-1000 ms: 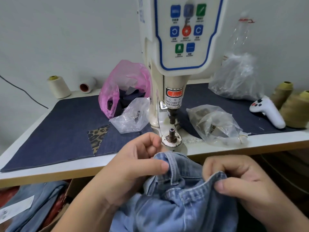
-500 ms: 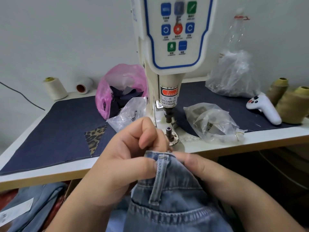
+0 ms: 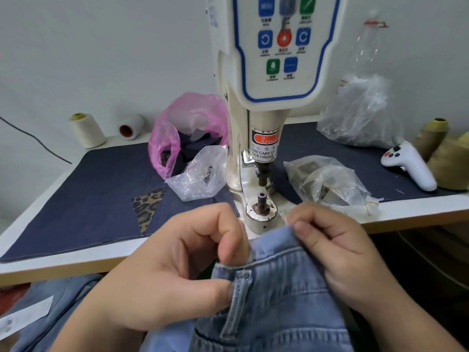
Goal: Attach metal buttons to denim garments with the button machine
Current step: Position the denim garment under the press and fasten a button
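My left hand [image 3: 177, 270] sits at lower centre of the frame, fingers curled, thumb pressing just beside the belt loop [image 3: 237, 301] while the forefinger hooks over the waistband edge — it pinches the jeans [image 3: 279, 295]. My right hand [image 3: 337, 250], a little right of centre, grips the same waistband by its upper fold, thumb on the front, fingers curled behind. The denim is pale blue and hangs below the table edge, its top edge held just in front of the machine [image 3: 276, 72].

Straight above the hands, at centre, I see the lower die [image 3: 261, 199], a dark post standing on a round cream base at the table edge. The punch [image 3: 262, 174] hangs above it, apart from it, under a red warning label. The control panel with blue, green and red buttons fills the top centre.

Left of the machine lies a clear bag [image 3: 200, 174] and behind it a pink bag [image 3: 177, 130] with dark scraps. Right of it — another clear bag [image 3: 327, 181], holding small metal pieces I cannot make out. At far right a white controller [image 3: 411, 166] rests on the dark mat [image 3: 88, 199] beside olive thread cones [image 3: 449, 161]. Two cream spools [image 3: 87, 129] stand at upper left.
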Motion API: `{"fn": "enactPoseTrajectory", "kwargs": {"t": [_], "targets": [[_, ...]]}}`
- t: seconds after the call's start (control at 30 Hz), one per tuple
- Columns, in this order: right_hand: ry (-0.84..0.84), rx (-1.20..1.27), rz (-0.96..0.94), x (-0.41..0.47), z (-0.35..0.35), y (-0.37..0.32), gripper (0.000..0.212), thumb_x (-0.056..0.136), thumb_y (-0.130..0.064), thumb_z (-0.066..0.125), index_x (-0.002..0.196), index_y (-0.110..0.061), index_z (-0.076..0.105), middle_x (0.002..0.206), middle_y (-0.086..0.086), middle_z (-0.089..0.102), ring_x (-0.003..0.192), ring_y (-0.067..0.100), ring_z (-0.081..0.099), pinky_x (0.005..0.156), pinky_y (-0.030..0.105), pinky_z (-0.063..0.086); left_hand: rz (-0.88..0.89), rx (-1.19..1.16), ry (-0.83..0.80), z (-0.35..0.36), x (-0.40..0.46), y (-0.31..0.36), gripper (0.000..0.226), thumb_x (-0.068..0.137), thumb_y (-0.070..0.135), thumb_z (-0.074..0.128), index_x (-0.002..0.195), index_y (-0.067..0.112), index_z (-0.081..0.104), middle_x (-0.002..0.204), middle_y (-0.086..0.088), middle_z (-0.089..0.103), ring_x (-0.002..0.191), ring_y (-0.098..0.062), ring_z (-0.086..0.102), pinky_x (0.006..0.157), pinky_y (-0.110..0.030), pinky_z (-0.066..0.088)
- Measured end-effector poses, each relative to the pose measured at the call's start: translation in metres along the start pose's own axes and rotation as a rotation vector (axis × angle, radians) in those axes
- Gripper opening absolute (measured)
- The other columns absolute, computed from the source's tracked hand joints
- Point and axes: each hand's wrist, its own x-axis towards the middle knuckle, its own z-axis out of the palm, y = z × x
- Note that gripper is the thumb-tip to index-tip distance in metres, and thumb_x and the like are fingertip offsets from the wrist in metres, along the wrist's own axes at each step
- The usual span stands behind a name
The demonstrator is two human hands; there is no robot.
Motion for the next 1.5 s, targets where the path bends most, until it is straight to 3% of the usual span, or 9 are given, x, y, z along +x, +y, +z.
{"fn": "enactPoseTrajectory", "kwargs": {"t": [0.13,0.3,0.5,0.63,0.83,0.97,1.17,1.33,1.5], "targets": [[0.246,-0.036,-0.154,-0.006,0.0,-0.003,0.018,0.097,-0.016,0.049,0.084,-0.021,0.061,0.08,-0.001,0.059,0.077,0.013,0.055,0.075,0.015,0.044,-0.18,-0.015,-0.031,-0.001,-0.003,-0.016,0.031,0.075,-0.003,0.072,0.091,0.021,0.059,0.078,0.0,0.051,0.066,-0.012,0.045,0.062,-0.019,0.041],[0.337,-0.111,-0.352,-0.01,0.01,-0.015,0.019,0.103,-0.022,0.045,0.087,-0.024,0.055,0.087,0.001,0.057,0.084,0.02,0.056,0.082,0.023,0.044,-0.48,-0.096,-0.053,0.01,0.015,-0.039,0.084,0.049,0.057,0.092,0.105,-0.001,0.068,0.106,-0.022,0.069,0.108,-0.033,0.057,0.105,-0.06,0.042],[0.441,-0.34,-0.367,-0.007,0.003,-0.013,0.018,0.099,-0.011,0.046,0.085,-0.02,0.052,0.083,-0.005,0.053,0.079,0.012,0.053,0.075,0.019,0.041,-0.241,-0.001,-0.078,0.015,0.01,-0.019,0.057,0.093,0.033,0.065,0.091,-0.023,0.06,0.098,-0.041,0.055,0.096,-0.05,0.055,0.088,-0.068,0.038],[0.485,-0.441,-0.286,-0.005,-0.005,-0.004,0.018,0.095,-0.007,0.048,0.079,-0.014,0.052,0.075,0.002,0.052,0.072,0.012,0.05,0.068,0.018,0.039,-0.186,-0.048,0.111,0.015,0.007,-0.025,0.04,0.083,0.025,0.065,0.086,-0.014,0.062,0.075,-0.026,0.054,0.078,-0.027,0.048,0.069,-0.036,0.038],[0.114,0.047,-0.03,0.0,-0.018,-0.008,0.021,0.09,-0.016,0.053,0.07,-0.015,0.055,0.078,0.005,0.055,0.075,0.019,0.051,0.07,0.027,0.042,-0.19,-0.147,0.225,0.016,0.025,-0.021,0.015,0.063,0.023,0.059,0.06,0.012,0.069,0.055,0.001,0.061,0.048,-0.009,0.056,0.051,-0.016,0.045],[-0.206,0.586,0.095,0.01,-0.018,-0.016,0.02,0.083,-0.026,0.069,0.073,-0.012,0.059,0.113,0.017,0.064,0.104,0.031,0.061,0.084,0.034,0.053,-0.18,-0.172,0.143,0.017,0.048,-0.016,0.024,0.069,0.016,0.059,0.067,-0.008,0.059,0.065,-0.014,0.057,0.059,-0.021,0.055,0.061,-0.028,0.048],[-0.529,0.286,0.291,0.028,-0.026,-0.012,0.066,0.069,-0.029,0.084,0.126,-0.006,0.061,0.123,0.027,0.064,0.115,0.04,0.063,0.096,0.048,0.051,-0.259,0.018,0.063,0.006,0.064,-0.006,0.038,0.082,0.015,0.059,0.081,-0.022,0.055,0.078,-0.02,0.056,0.073,-0.026,0.053,0.077,-0.036,0.042],[-0.575,0.506,0.452,0.009,-0.032,0.003,0.063,0.078,-0.017,0.077,0.128,0.013,0.053,0.128,0.04,0.054,0.118,0.056,0.054,0.102,0.063,0.042,-0.313,0.282,0.076,-0.013,0.054,-0.016,0.056,0.075,0.043,0.064,0.073,-0.011,0.05,0.063,-0.014,0.037,0.056,-0.025,0.03,0.054,-0.037,0.027],[-0.381,0.692,0.511,0.004,-0.024,0.01,0.047,0.075,-0.024,0.085,0.114,-0.002,0.07,0.11,0.023,0.071,0.098,0.033,0.071,0.082,0.035,0.057,-0.514,0.164,0.008,-0.028,0.045,-0.04,0.026,0.082,0.033,0.072,0.066,0.012,0.067,0.061,0.001,0.06,0.051,-0.008,0.05,0.05,-0.017,0.036]]}}
